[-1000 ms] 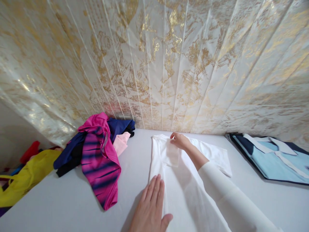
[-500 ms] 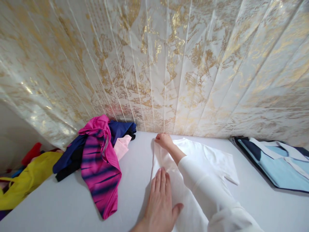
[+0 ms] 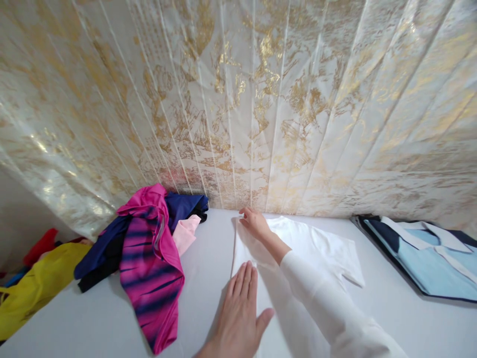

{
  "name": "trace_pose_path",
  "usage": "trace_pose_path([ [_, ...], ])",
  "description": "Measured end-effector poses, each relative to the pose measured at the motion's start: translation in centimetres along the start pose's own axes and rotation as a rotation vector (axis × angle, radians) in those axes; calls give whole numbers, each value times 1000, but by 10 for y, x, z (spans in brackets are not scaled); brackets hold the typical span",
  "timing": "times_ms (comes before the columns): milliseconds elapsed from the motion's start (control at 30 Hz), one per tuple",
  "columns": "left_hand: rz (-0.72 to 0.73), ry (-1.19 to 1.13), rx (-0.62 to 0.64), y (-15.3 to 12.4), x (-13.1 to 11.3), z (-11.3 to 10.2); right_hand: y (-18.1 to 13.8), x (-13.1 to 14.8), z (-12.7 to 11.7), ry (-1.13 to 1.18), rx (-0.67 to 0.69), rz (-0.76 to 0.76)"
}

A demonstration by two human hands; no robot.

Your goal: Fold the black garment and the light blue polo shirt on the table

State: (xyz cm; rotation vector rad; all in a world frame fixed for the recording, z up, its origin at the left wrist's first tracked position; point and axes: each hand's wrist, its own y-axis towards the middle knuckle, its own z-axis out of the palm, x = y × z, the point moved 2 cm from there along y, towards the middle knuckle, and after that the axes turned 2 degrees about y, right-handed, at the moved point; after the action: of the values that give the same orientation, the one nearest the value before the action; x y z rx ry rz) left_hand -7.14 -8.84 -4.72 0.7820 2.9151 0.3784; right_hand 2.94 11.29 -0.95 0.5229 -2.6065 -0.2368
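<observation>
A white short-sleeved shirt [image 3: 311,236] lies on the white table, its left side folded into a straight edge and one sleeve spread to the right. My left hand [image 3: 243,306] rests flat on the lower left part of the shirt, fingers stretched out and thumb apart. At the shirt's far left corner is my right hand [image 3: 255,223], fingers loosely bent and apart, just over the fabric. Nothing shows between them. The white sleeve of my right arm hides part of the shirt's middle.
To the left lies a heap with a pink and navy striped garment [image 3: 149,278] and a light pink cloth [image 3: 185,234]. A yellow garment [image 3: 44,283] is at the far left. Folded light blue shirts [image 3: 410,261] lie right. A gold-patterned curtain [image 3: 238,99] hangs behind the table [image 3: 203,278].
My right hand has loosened from the shirt's far corner, its fingers lifting apart. My left hand stays flat on the fabric. The view has shifted slightly.
</observation>
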Motion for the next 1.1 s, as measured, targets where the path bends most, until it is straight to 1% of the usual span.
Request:
trace_pose_path([
  [67,-21,-7,-15,13,10,-4,-19,-12,-16,7,-32,42],
  [100,-45,-17,-22,25,15,-6,-30,-20,-23,6,-46,76],
  [200,-148,-79,-51,72,31,-5,-61,-47,-41,-7,-67,216],
  [300,-283,-122,-78,120,43,6,-76,-64,-47,-6,-71,328],
  [367,-344,-133,-100,140,47,17,-77,-68,-45,12,-74,364],
  [400,-364,-140,-114,146,48,21,-75,-68,-43,27,-77,374],
  [467,-383,-153,-147,150,48,28,-71,-66,-39,72,-81,383],
  [533,-388,-167,-177,149,48,32,-68,-65,-37,142,-80,389],
  [633,-407,-190,-209,146,48,32,-67,-67,-34,297,-53,422],
  [733,-444,-215,-233,146,49,30,-69,-71,-32,467,-8,496],
  [800,-460,-229,-239,146,49,29,-71,-73,-32,547,-1,548],
  [933,-416,-254,-228,145,49,26,-76,-70,-34,640,14,587],
  [1100,-385,-268,-216,144,50,24,-92,-51,-31,688,133,547],
])
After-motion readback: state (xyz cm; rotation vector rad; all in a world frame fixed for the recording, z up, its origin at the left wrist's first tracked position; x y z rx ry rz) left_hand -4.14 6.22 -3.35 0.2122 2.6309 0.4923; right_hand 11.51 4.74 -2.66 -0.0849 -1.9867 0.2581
